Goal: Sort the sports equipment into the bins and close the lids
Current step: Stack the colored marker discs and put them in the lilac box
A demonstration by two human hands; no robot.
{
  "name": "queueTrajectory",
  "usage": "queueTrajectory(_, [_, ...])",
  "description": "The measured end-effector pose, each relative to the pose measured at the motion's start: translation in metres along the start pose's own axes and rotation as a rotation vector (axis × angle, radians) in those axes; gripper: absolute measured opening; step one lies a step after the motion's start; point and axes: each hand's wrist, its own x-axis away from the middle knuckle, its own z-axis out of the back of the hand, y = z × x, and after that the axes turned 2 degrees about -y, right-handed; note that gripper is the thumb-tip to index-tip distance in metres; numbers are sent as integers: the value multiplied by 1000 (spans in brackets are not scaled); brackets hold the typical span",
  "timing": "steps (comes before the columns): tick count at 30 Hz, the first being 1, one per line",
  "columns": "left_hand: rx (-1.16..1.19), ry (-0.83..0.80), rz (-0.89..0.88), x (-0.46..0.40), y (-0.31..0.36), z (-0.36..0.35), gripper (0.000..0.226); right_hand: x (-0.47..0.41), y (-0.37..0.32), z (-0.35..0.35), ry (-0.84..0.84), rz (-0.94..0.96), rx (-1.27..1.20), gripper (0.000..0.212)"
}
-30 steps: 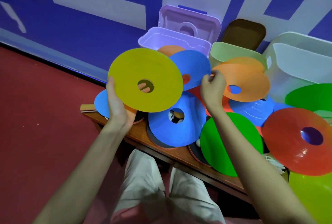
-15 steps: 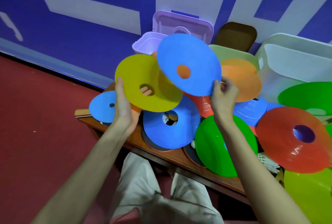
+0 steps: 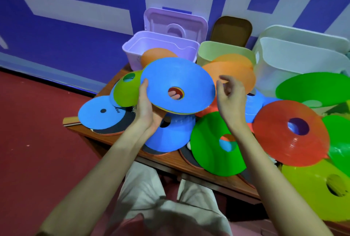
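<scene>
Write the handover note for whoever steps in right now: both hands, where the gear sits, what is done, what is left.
Left hand: holds the blue disc cone, stacked on a yellow one whose edge shows beneath.
Right hand: open, empty, beside the stack.
Gear: many disc cones lie piled on the wooden bench, over what look like paddles.
Bins: purple bin, beige bin and white bin stand open at the wall; no cones seen inside.
Done: stacking started.
Left: bin everything, close all lids.
</scene>
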Motion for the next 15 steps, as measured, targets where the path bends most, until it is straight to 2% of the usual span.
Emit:
queueTrajectory(2, [1, -3, -7, -2, -4, -5, 50, -3, 10, 13, 98, -74, 16, 33])
queueTrajectory(5, [-15, -10, -10, -4, -9, -10, 48, -8, 25, 28, 201, -238, 148, 51])
queueTrajectory(8, [-40, -31, -24, -3, -12, -16, 41, -15, 38, 36, 122, -383, 191, 60])
queueTrajectory(12, [-62, -29, -43, 1, -12, -24, 42, -23, 47, 34, 29, -441, 31, 35])
queueTrajectory(15, [-74, 30, -103, 3, -11, -22, 45, -19, 50, 34, 71, -533, -84, 25])
